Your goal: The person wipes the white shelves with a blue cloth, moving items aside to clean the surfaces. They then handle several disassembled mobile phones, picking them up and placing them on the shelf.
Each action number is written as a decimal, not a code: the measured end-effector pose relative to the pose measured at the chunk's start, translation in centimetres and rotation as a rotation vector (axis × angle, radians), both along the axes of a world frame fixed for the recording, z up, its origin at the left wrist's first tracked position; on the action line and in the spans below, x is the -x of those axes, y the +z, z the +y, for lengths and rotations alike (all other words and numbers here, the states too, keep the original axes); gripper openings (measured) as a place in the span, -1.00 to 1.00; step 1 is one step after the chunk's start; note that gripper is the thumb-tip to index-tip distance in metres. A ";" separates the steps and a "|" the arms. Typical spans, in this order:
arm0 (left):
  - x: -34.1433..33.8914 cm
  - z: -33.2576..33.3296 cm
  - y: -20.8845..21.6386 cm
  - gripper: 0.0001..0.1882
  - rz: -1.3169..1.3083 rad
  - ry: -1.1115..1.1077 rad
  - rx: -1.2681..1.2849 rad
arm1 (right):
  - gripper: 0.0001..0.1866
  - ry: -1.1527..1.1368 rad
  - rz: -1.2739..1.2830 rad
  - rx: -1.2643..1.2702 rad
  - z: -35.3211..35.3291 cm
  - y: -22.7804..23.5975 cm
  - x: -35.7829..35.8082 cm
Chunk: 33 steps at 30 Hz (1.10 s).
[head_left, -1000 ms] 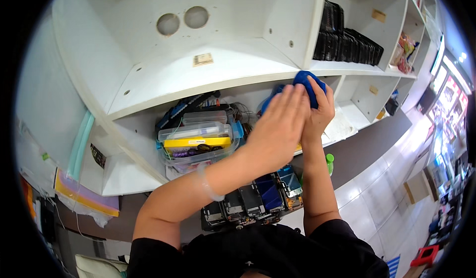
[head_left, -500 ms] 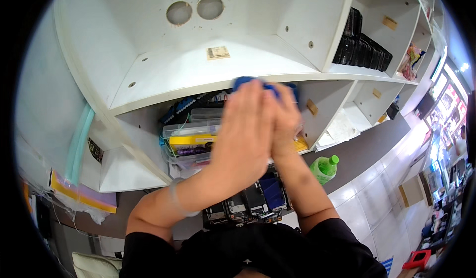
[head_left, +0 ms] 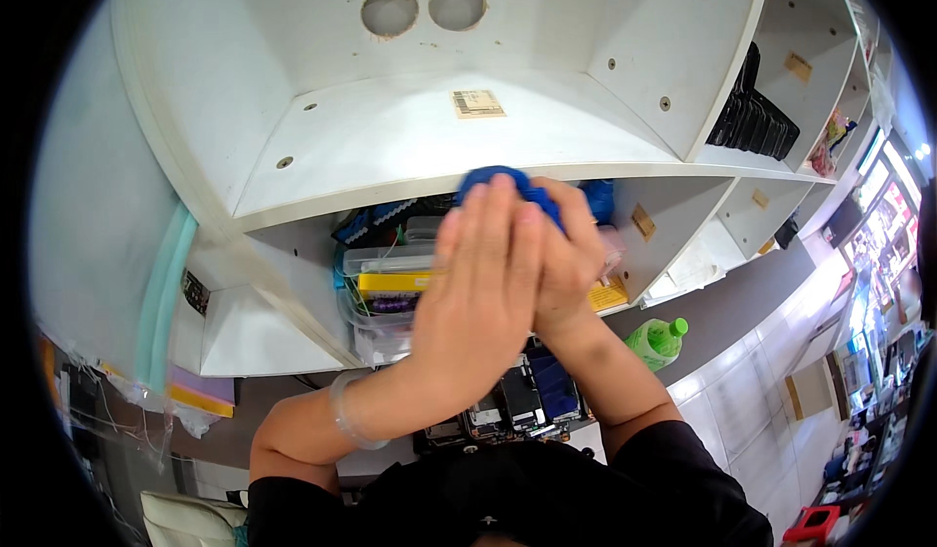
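Both hands meet in front of the shelf edge, with a bunched blue cloth (head_left: 498, 176) between and above them. My left hand (head_left: 473, 298) lies flat with straight fingers, its palm side turned to my right hand. Partly behind it, my right hand (head_left: 571, 249) has bent fingers closed around the cloth. Much of the cloth is covered by the hands. A clear band (head_left: 349, 410) circles my left wrist. Directly beyond the hands is the white shelf (head_left: 390, 147), which carries a paper label (head_left: 478, 104).
Below the shelf, a compartment holds clear plastic boxes (head_left: 381, 260) and a yellow box (head_left: 390, 283). Opened phones (head_left: 522, 396) lie beneath my forearms. A green-capped bottle (head_left: 656, 342) stands at right. Black trays (head_left: 756, 122) are stacked in a right-hand compartment.
The shelf and its contents have shifted slightly right and down in view. My hands remain together on the cloth, and more of its blue shows above the fingertips.
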<state>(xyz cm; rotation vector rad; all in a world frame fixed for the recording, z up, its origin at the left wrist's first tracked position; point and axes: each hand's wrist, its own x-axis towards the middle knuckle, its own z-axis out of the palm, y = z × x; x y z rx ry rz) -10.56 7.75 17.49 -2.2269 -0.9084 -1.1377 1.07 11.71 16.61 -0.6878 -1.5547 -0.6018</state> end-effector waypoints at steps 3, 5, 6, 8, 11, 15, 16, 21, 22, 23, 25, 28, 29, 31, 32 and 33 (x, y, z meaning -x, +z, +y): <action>-1.0 0.7 -0.3 -0.46 -0.016 0.015 -0.072 | -0.81 0.047 0.029 0.065 -0.4 0.6 -0.1; -2.3 0.8 0.0 -0.46 0.006 -0.049 -0.049 | -0.81 0.004 0.060 0.123 -1.3 0.9 -2.2; -3.2 0.9 0.2 -0.46 0.040 -0.100 -0.030 | -0.80 -0.017 0.073 0.146 -1.4 1.0 -3.2; -5.4 1.7 -0.6 -0.48 -0.050 -0.107 -0.130 | -0.74 -0.026 0.169 0.238 -1.8 0.8 -3.6; -4.4 1.2 -0.1 -0.49 -0.031 -0.175 -0.060 | -0.73 -0.041 0.067 0.140 -1.5 0.6 -3.7; -2.2 1.2 -1.0 -0.46 -0.047 -0.035 -0.107 | -0.75 0.048 0.031 0.137 -1.1 0.6 -1.7; -2.5 1.2 -0.8 -0.46 -0.049 -0.047 -0.099 | -0.75 0.050 0.040 0.138 -1.1 0.6 -1.7; -5.8 1.3 -0.5 -0.47 -0.064 -0.144 -0.086 | -0.75 -0.034 0.109 0.186 -1.7 0.7 -4.6; -6.1 1.3 -0.6 -0.48 -0.081 -0.143 -0.095 | -0.75 -0.054 0.135 0.177 -1.6 0.6 -4.5; -5.6 1.2 -0.5 -0.48 -0.081 -0.149 -0.081 | -0.75 -0.049 0.107 0.167 -1.7 0.8 -4.1; -4.3 1.3 -0.4 -0.47 -0.055 -0.181 -0.044 | -0.76 -0.058 0.081 0.153 -1.9 1.0 -3.4; -1.9 0.7 -0.6 -0.54 -0.065 0.067 -0.118 | -0.78 0.044 0.022 0.088 -1.3 1.3 -0.7; -1.9 0.8 -0.5 -0.54 -0.062 0.082 -0.157 | -0.78 0.059 0.033 0.100 -1.3 1.5 -0.6; -2.1 1.3 -0.9 -0.54 -0.087 0.138 -0.223 | -0.77 0.112 0.020 0.137 -1.0 1.4 -0.6; -2.7 1.3 -0.7 -0.54 -0.063 0.091 -0.198 | -0.78 0.087 0.027 0.130 -0.9 1.3 -1.4; -3.6 1.2 -0.3 -0.54 -0.045 0.050 -0.167 | -0.79 0.067 0.027 0.129 -1.1 1.2 -2.7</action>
